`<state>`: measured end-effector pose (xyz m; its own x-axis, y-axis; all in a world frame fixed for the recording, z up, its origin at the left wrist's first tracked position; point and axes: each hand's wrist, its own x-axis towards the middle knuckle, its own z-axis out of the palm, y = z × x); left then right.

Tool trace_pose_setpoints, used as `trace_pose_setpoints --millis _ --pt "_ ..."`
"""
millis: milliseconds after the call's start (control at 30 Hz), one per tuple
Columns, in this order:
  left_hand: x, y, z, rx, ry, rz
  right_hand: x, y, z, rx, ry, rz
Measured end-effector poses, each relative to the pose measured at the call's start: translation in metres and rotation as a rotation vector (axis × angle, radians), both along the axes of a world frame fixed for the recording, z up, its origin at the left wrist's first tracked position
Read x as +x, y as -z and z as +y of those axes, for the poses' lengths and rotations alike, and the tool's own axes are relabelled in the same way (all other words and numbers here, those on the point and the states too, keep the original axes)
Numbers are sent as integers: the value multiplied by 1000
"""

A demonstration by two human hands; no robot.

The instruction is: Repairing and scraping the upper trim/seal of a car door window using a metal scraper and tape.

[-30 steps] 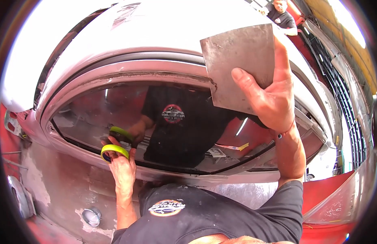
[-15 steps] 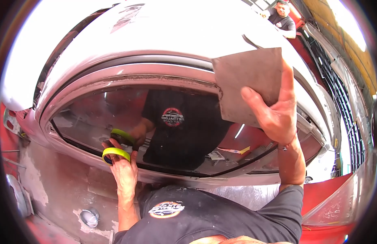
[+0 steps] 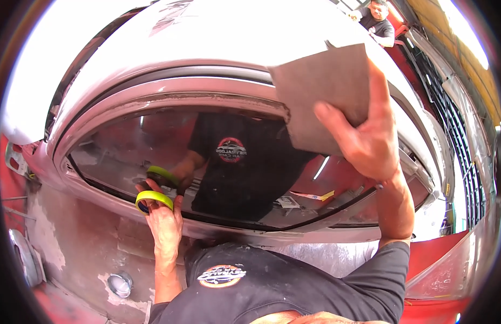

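Observation:
My right hand [image 3: 366, 143] grips a grey-brown sheet of sandpaper [image 3: 318, 89], thumb across its face, raised over the edge of a white car's roof [image 3: 229, 43]. The sheet hides part of the roof rail and the top of the side window. Whether it touches the car, I cannot tell. Lower left, a yellow-green roll of tape [image 3: 155, 196] sits around the fingers of my left hand [image 3: 165, 222], close to the dark side window [image 3: 115, 151], which mirrors the roll and my black shirt.
A metal can [image 3: 119, 284] stands on the patchy floor [image 3: 72, 259] at lower left. Another person [image 3: 377, 24] is beyond the car at the far right. Clear plastic sheeting [image 3: 450, 264] hangs over red panels at right.
My right hand has moved slightly up and to the left with the sandpaper. My left hand and the tape roll have risen a little in the view.

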<state>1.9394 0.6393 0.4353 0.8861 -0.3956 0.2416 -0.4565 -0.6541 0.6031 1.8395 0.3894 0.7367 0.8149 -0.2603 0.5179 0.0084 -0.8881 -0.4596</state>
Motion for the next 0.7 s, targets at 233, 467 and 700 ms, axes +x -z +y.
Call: trace_pose_setpoints --millis 233,467,700 --pt "4 -2 -3 -27 22 -41 8 1 1 49 20 -32" --pt "1 -1 -6 15 3 -45 6 5 -2 -112 -57 -74" --pt "0 0 -8 20 16 -41 4 11 -15 -17 -123 -82"
